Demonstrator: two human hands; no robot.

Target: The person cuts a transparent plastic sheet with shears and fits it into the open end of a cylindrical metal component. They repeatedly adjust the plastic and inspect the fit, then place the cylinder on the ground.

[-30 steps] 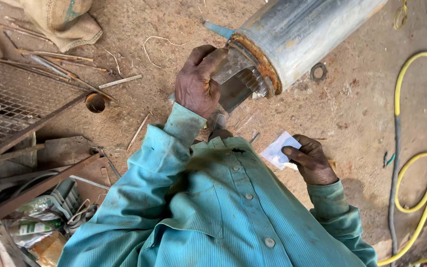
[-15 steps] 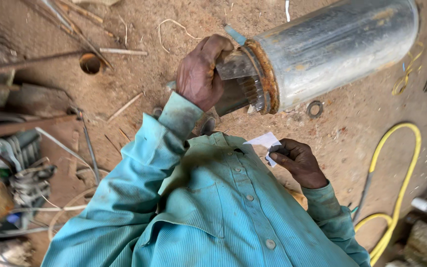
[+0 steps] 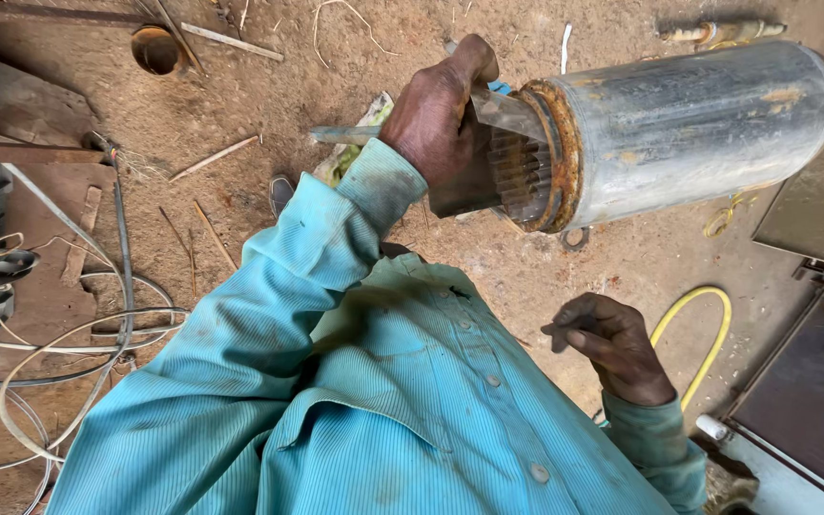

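1. A large grey metal cylinder with a rusty orange rim (image 3: 689, 129) is seen lying on its side on the sandy brown dirt floor (image 3: 269, 95), its open end turned towards the person.
2. The open end is gripped by the left hand (image 3: 436, 114); the fingers are curled over a thin clear sheet (image 3: 512, 110) that sticks out of the ribbed inner core, and the thumb side is hidden, so how tightly the sheet is pinched cannot be told.
3. The right hand (image 3: 607, 348) is held lower, well apart from the cylinder, above the floor; its fingers are bent loosely inwards, and whether anything is pinched in them cannot be told.
4. Both arms are covered by the sleeves of a teal ribbed button shirt (image 3: 383, 410).
5. A yellow hose (image 3: 708, 329) is seen curving on the floor just beyond the right hand.
6. A small metal ring (image 3: 574, 238) lies on the floor just under the cylinder's rim.
7. A round rusty hole or tin (image 3: 156, 50) is seen at the upper left, near thin metal rods.
8. Loops of pale wire (image 3: 59, 353) are spread on the floor at the left.
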